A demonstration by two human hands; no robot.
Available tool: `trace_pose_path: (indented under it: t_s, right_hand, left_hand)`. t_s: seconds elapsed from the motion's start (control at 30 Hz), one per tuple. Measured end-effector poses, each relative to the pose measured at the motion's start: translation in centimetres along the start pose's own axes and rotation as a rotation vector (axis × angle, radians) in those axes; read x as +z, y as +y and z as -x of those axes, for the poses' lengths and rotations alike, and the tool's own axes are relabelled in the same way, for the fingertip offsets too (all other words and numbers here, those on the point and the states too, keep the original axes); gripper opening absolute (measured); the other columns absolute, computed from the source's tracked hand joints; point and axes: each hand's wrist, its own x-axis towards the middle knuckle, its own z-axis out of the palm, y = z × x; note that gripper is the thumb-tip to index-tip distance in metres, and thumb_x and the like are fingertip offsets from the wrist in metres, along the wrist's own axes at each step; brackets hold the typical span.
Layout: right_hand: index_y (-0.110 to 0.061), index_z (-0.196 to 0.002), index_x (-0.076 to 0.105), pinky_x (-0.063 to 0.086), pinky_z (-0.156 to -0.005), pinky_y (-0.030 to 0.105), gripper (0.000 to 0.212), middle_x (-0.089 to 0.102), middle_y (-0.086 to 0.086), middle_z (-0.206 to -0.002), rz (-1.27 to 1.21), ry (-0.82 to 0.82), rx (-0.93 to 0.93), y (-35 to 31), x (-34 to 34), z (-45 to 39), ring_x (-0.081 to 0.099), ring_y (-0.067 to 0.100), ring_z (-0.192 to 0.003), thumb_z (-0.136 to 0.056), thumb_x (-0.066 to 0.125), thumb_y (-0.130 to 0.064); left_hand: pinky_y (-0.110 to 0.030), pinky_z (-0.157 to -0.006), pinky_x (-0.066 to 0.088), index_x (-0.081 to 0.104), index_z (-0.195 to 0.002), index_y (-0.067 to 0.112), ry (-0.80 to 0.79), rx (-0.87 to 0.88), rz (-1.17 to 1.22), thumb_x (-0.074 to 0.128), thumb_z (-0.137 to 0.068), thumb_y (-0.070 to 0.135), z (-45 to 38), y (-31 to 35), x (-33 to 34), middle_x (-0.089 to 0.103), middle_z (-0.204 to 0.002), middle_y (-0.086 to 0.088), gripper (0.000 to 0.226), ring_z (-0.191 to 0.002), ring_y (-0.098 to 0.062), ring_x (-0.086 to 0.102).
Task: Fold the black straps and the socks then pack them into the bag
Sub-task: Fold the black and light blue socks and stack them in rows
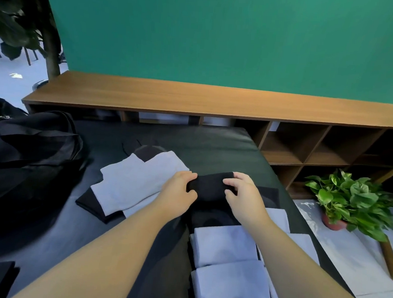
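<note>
Black tabletop: dark padded surface. Black bag slumped at left edge. Grey socks in loose overlapping pile left of centre, over dark cloth. Folded grey socks stacked near, between forearms. Wooden shelf unit along far side, green wall behind. Potted plant on floor, right.
Black sock: centre of tabletop, long axis left-right, bunched. Left hand pinches its left end; right hand grips its right end, fingers curled.
</note>
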Motion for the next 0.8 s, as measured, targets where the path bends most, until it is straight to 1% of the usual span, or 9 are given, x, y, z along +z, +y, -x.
trace_pose_path:
  t_s: [0.07, 0.13, 0.2, 0.37, 0.53, 0.6, 0.67, 0.73, 0.8]
  right_hand:
    - [-0.01, -0.126, 0.059, 0.026, -0.094, 0.01, 0.032, 0.035, -0.003, -0.146, 0.024, -0.007, 0.008, 0.3, 0.2, -0.7, 0.042, 0.013, -0.129, -0.096, 0.049, -0.005]
    - [-0.009, -0.127, 0.058, 0.024, -0.095, 0.009, 0.033, 0.034, -0.002, -0.147, 0.061, -0.014, 0.013, 0.5, 0.4, -1.2, 0.04, 0.013, -0.13, -0.096, 0.048, -0.005]
    - [-0.009, -0.127, 0.057, 0.024, -0.095, 0.009, 0.033, 0.032, -0.002, -0.149, 0.102, -0.031, 0.017, 0.8, 0.6, -1.4, 0.039, 0.012, -0.131, -0.096, 0.047, -0.005]
    - [-0.011, -0.136, 0.049, 0.03, -0.099, 0.017, 0.038, 0.019, -0.002, -0.156, 0.231, -0.166, 0.034, 0.9, 0.7, -1.5, 0.037, 0.013, -0.134, -0.099, 0.042, -0.011]
    - [-0.018, -0.147, 0.032, 0.035, -0.107, 0.032, 0.046, 0.002, -0.004, -0.16, 0.423, -0.307, 0.053, -0.1, 0.5, -1.3, 0.034, 0.022, -0.136, -0.102, 0.036, -0.026]
    - [-0.017, -0.147, 0.03, 0.025, -0.113, 0.033, 0.046, 0.002, -0.001, -0.16, 0.466, -0.291, 0.049, -0.5, 0.3, -1.0, 0.02, 0.024, -0.143, -0.102, 0.035, -0.027]
    - [-0.016, -0.145, 0.033, 0.019, -0.114, 0.032, 0.046, 0.008, 0.001, -0.16, 0.442, -0.207, 0.028, -0.9, 0.1, -0.5, 0.013, 0.021, -0.145, -0.101, 0.037, -0.025]
    - [-0.016, -0.144, 0.037, 0.022, -0.113, 0.03, 0.045, 0.015, 0.0, -0.158, 0.362, -0.116, 0.014, -1.3, 0.1, 0.1, 0.015, 0.018, -0.145, -0.099, 0.04, -0.023]
    - [-0.018, -0.141, 0.042, 0.025, -0.111, 0.028, 0.043, 0.021, -0.002, -0.156, 0.287, -0.07, -0.006, -1.9, 0.4, 1.1, 0.023, 0.016, -0.142, -0.098, 0.043, -0.021]
  left_hand:
    - [-0.033, -0.108, 0.031, 0.042, -0.14, 0.015, -0.014, 0.0, -0.05, 0.047, -0.09, 0.007, -1.0, -0.5, 0.5, 0.042, -0.139, 0.001, 0.05, -0.128, -0.023, 0.038]
    - [-0.039, -0.113, 0.025, 0.037, -0.143, 0.015, -0.037, -0.01, -0.101, 0.045, -0.091, 0.006, -1.6, -0.8, 1.1, 0.034, -0.147, -0.001, 0.053, -0.136, -0.024, 0.029]
    - [-0.039, -0.116, 0.016, 0.031, -0.146, 0.013, -0.051, -0.006, -0.158, 0.043, -0.093, 0.005, -2.0, -1.2, 1.6, 0.024, -0.153, -0.002, 0.054, -0.142, -0.019, 0.019]
    - [-0.034, -0.117, 0.013, 0.026, -0.147, 0.013, -0.009, -0.019, -0.21, 0.04, -0.098, 0.009, -2.5, -2.3, 3.1, 0.02, -0.156, -0.002, 0.051, -0.144, -0.016, 0.012]
    - [-0.032, -0.117, 0.008, 0.022, -0.149, 0.015, -0.002, -0.02, -0.375, 0.033, -0.102, 0.011, -2.0, -2.1, 2.9, 0.015, -0.157, -0.001, 0.049, -0.144, -0.015, 0.009]
    - [-0.032, -0.118, 0.0, 0.021, -0.15, 0.018, 0.006, 0.015, -0.437, 0.031, -0.102, 0.012, -1.4, -2.0, 2.4, 0.013, -0.157, 0.0, 0.049, -0.143, -0.011, 0.013]
    - [-0.033, -0.116, -0.008, 0.023, -0.149, 0.023, 0.045, 0.051, -0.458, 0.03, -0.102, 0.016, -0.3, -2.5, 1.5, 0.012, -0.157, 0.002, 0.047, -0.138, -0.005, 0.026]
    - [-0.033, -0.114, -0.012, 0.025, -0.147, 0.027, 0.101, 0.064, -0.494, 0.029, -0.103, 0.02, 1.0, -3.6, 0.2, 0.01, -0.158, 0.004, 0.045, -0.128, -0.002, 0.04]
    - [-0.034, -0.114, -0.013, 0.026, -0.145, 0.03, 0.168, 0.037, -0.534, 0.03, -0.102, 0.024, 2.9, -5.4, -1.3, 0.007, -0.158, 0.007, 0.044, -0.124, -0.001, 0.043]
